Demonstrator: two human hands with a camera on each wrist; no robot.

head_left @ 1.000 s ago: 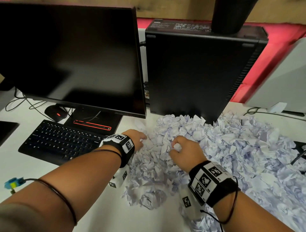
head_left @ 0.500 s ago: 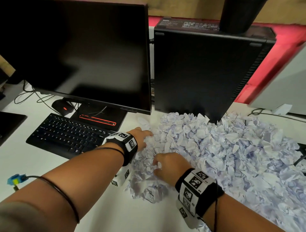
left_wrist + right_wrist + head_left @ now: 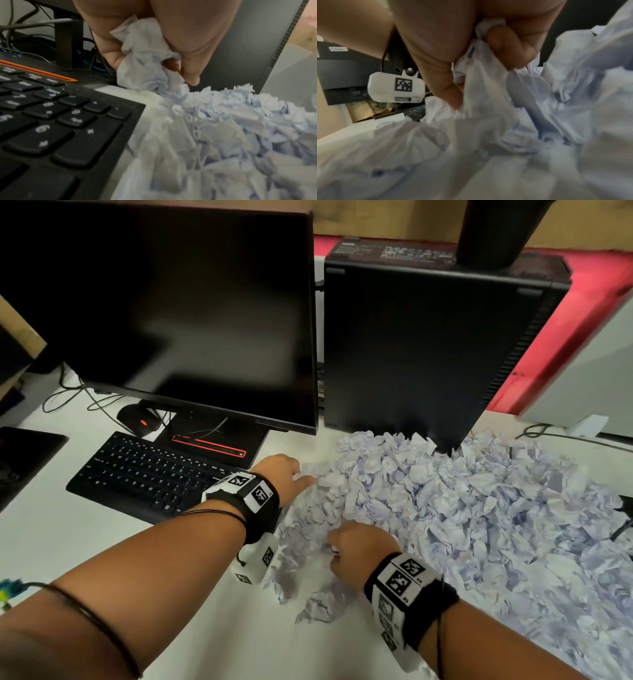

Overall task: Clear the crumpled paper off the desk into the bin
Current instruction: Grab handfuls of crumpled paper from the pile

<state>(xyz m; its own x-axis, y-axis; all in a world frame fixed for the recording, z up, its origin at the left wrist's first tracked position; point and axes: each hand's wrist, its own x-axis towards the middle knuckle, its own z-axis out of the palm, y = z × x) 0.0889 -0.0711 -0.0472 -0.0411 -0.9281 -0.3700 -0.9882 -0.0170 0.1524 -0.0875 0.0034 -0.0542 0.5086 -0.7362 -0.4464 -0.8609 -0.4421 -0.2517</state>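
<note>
A big heap of crumpled white paper [image 3: 462,508] covers the right half of the white desk [image 3: 85,542]. My left hand [image 3: 284,474] is at the heap's left edge, beside the keyboard, and grips a crumpled paper ball [image 3: 145,60] in its curled fingers. My right hand [image 3: 359,549] lies on the near-left part of the heap, knuckles up. It clutches crumpled paper [image 3: 476,70] between thumb and curled fingers. More of the heap [image 3: 223,135] fills the lower part of both wrist views. No bin is in view.
A black keyboard [image 3: 147,474] lies left of the heap, with a monitor [image 3: 171,313] behind it and a mouse [image 3: 138,416] under the screen. A black computer tower [image 3: 428,347] stands behind the heap. Cables [image 3: 565,436] run at the far right.
My right hand has drawn back toward me and to the left across the heap, closing on paper. My left hand stays at the heap's left edge. The view has shifted slightly.
</note>
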